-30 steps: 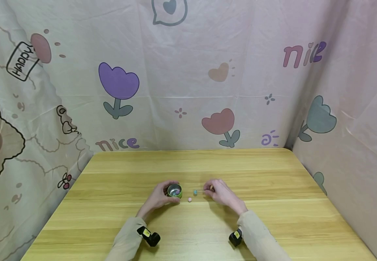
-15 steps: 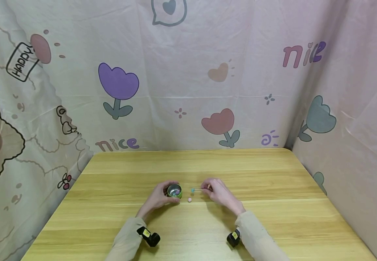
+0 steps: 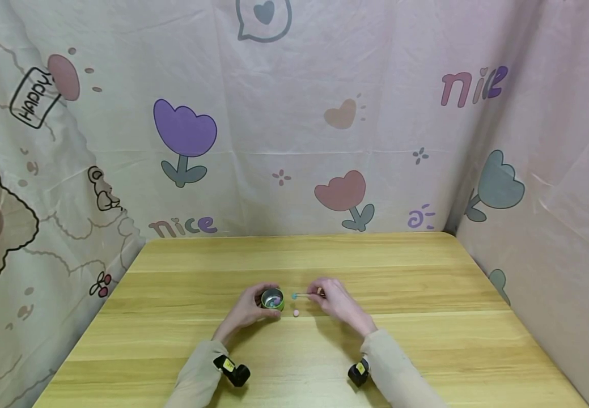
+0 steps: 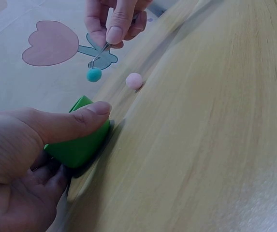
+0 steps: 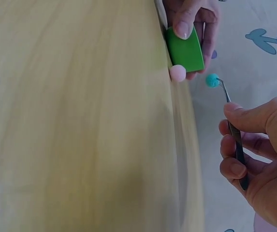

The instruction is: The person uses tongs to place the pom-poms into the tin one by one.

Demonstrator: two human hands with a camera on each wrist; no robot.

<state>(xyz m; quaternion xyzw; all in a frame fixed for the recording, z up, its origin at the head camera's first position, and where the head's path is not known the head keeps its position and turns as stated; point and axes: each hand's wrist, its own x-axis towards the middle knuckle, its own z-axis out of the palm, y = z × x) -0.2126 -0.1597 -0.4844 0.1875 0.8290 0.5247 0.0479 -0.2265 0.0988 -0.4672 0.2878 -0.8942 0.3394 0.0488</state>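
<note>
My left hand [image 3: 250, 302] grips a small green cup [image 4: 80, 147] standing on the table, thumb on the near side and fingers round the back. Its metallic inside, seen from the head view, holds small bluish and purple bits. Between thumb and fingers my right hand [image 3: 338, 301] pinches a pair of bent-tip tweezers [image 5: 234, 131]. At the tweezers' tips hangs a turquoise ball [image 5: 212, 80], raised above the table and just right of the cup. A pale pink ball [image 4: 134, 81] lies on the table in front of the tweezers, close to the cup.
The wooden table [image 3: 294, 362] extends on all sides of the hands. Behind it and along both sides hangs a printed cloth [image 3: 274, 113] with flowers and lettering. A black wrist camera [image 3: 233, 371] sits on the left sleeve, another black camera [image 3: 358, 373] on the right.
My right hand has moved left, bringing the tweezers and turquoise ball nearer the cup. The left hand, cup and pink ball have stayed in place.
</note>
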